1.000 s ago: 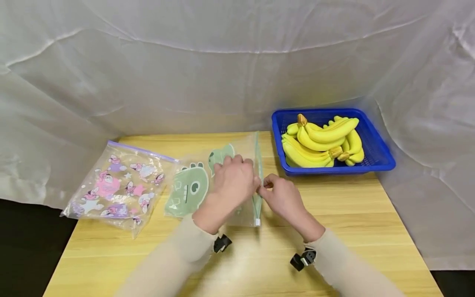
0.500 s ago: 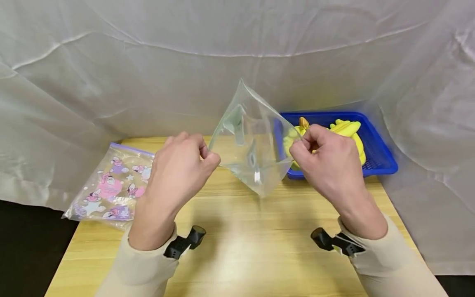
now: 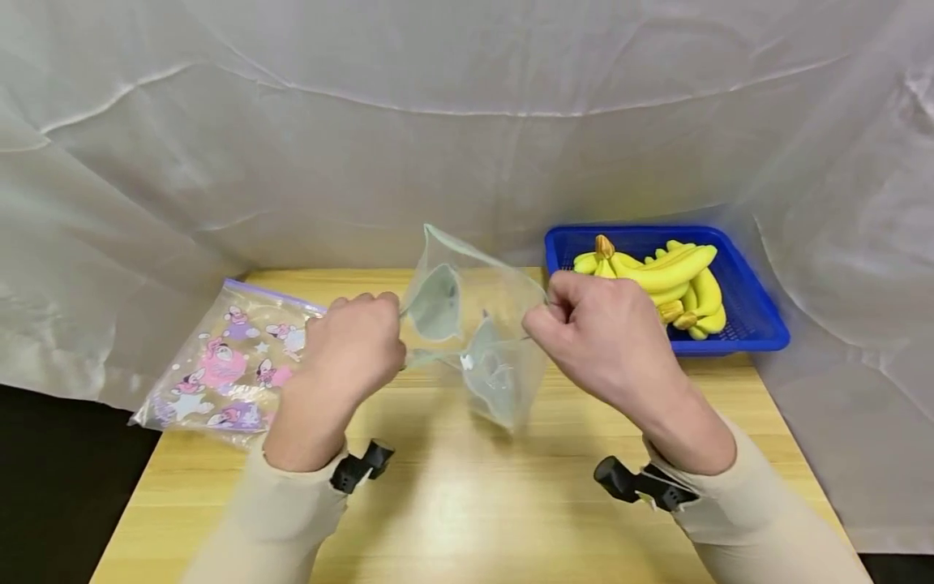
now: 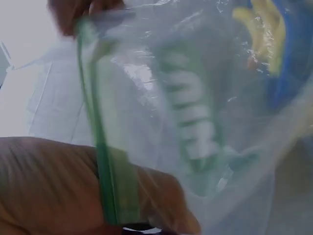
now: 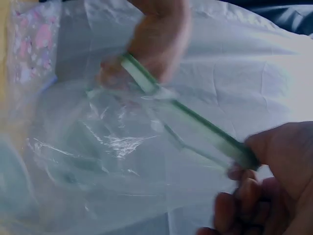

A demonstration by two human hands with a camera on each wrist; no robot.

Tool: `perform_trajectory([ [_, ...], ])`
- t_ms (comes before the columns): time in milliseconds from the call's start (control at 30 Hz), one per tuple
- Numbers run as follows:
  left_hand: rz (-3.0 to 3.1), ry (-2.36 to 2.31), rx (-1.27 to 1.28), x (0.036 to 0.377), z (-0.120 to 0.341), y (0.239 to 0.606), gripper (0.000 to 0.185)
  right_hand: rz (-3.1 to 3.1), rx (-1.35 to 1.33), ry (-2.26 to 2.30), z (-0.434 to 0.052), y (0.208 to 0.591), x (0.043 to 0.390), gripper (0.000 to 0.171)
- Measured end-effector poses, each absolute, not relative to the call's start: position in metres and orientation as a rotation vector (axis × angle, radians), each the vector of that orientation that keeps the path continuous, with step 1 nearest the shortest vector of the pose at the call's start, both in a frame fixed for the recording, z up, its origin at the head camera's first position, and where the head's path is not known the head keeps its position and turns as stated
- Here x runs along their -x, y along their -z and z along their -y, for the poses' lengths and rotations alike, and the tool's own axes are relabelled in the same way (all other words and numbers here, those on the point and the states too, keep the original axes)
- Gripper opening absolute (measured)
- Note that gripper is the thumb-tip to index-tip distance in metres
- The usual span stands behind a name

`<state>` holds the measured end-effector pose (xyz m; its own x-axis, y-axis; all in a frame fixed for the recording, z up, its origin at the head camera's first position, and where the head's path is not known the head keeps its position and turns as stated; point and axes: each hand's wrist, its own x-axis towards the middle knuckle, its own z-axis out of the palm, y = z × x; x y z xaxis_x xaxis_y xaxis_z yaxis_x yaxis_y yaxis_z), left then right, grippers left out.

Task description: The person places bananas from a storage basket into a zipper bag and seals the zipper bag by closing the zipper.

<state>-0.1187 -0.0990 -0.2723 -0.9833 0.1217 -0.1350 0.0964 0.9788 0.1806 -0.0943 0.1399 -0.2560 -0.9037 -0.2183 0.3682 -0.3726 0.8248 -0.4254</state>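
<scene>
From my seat, the clear zip-top plastic bag with the green dinosaur print has dropped since half a second ago: it was held high in front of the blue basket, and now it hangs lower, its bottom just over the wooden table near the middle, towards the back edge. A second ago it lay flat on the table with both hands working at its green zipper strip. So I judge the mouth is now pulled apart and the bag is held ready to take something.

My left hand is curled tight, pinching the left side of the bag's rim; the left wrist view shows the green zipper strip running across the fingers. My right hand is likewise clenched on the right side of the rim, and the right wrist view shows the strip stretched taut between the two hands. The hands sit well apart, keeping the mouth spread.

The blue plastic basket with the bunches of yellow bananas stands at the back right corner. A second clear bag with pink cartoon prints lies flat at the left edge.
</scene>
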Motion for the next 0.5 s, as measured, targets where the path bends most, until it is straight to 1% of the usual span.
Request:
perform_trajectory([
  [100, -2.906, -0.24, -0.18, 0.123, 0.104, 0.271, 0.024, 2.816, -0.451, -0.7, -0.138, 0.26, 0.099, 0.028],
  [200, -2.878, -0.281, -0.212, 0.129, 0.102, 0.277, 0.026, 2.919, -0.434, -0.701, -0.131, 0.276, 0.114, 0.032],
  [300, -2.871, -0.35, -0.201, 0.134, 0.099, 0.284, 0.029, 3.016, -0.358, -0.727, -0.13, 0.295, 0.131, 0.034],
  [367, -2.872, -0.397, -0.186, 0.134, 0.099, 0.29, 0.026, 3.055, -0.308, -0.749, -0.133, 0.307, 0.14, 0.033],
  [500, -2.975, -0.458, -0.173, 0.133, 0.096, 0.305, 0.014, 3.107, -0.262, -0.791, -0.14, 0.325, 0.151, 0.033],
])
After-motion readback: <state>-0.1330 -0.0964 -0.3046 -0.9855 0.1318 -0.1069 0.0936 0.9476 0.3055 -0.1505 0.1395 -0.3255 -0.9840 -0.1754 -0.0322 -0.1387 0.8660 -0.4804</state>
